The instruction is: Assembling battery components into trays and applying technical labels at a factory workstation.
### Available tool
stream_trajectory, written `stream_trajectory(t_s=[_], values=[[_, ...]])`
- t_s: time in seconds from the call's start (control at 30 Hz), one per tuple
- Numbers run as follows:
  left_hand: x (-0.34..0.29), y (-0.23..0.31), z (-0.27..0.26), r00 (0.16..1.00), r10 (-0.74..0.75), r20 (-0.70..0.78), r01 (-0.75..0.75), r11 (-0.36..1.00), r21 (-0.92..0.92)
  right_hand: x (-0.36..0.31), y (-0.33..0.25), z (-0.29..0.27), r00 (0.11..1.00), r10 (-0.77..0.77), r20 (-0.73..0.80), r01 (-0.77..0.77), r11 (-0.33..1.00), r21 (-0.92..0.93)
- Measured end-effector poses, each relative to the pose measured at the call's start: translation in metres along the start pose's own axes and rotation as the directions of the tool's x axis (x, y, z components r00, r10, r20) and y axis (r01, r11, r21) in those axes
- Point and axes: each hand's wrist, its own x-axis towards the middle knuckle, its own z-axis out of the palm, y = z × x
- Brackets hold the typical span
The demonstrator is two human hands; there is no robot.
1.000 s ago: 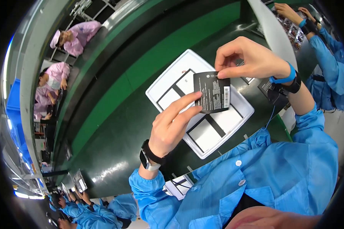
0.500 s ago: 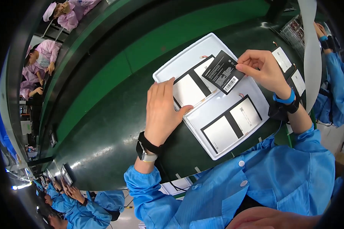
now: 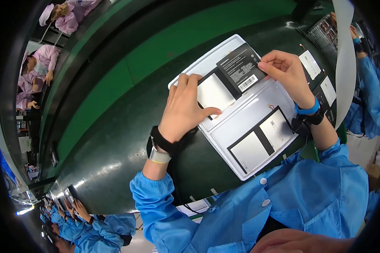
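Observation:
A black printed label (image 3: 240, 69) with a white barcode lies over the right half of a silver battery pack (image 3: 215, 92) in the far half of a white plastic tray (image 3: 276, 96). At the label's right edge my right hand (image 3: 285, 75) pinches it between thumb and fingers. My left hand (image 3: 182, 104) spans the left end of that pack, fingers at its far edge and thumb at its near edge. A second battery pack (image 3: 248, 152), two silver cells in a black frame, sits in the tray's near half, touched by neither hand.
The tray rests on a dark green bench (image 3: 114, 143). To the right are more battery packs (image 3: 310, 65), a wire rack (image 3: 325, 33) and a hanging pale strip (image 3: 346, 63). A co-worker in blue (image 3: 369, 84) stands at right; others work at left.
The label has come down leftward from a tilt above the pack and now lines up with its right half. My left hand stays at the pack's left end.

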Motion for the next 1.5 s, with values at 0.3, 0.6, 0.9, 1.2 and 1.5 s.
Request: stream_trajectory(t_s=[0.3,0.6,0.9,1.2,1.5], values=[[-0.058,0.017,0.004,0.977,0.172,-0.125,-0.147,0.972,0.185,-0.001,-0.037,-0.009,0.999,0.042,-0.026,-0.043,0.999,-0.021],[-0.069,0.018,0.016,0.985,0.149,-0.086,-0.119,0.952,0.281,0.006,-0.002,0.057,0.974,0.118,0.193,-0.078,0.976,-0.203],[-0.072,0.017,0.016,0.992,0.085,-0.095,-0.067,0.981,0.183,0.001,-0.001,0.057,0.958,0.225,0.179,-0.214,0.974,-0.077],[-0.07,0.018,0.016,0.995,0.064,-0.075,-0.05,0.984,0.171,-0.001,0.001,0.061,0.943,0.287,0.17,-0.268,0.955,-0.125],[-0.07,0.017,0.014,0.996,0.047,-0.073,-0.036,0.988,0.147,0.0,0.005,0.061,0.948,0.269,0.171,-0.253,0.961,-0.109]])
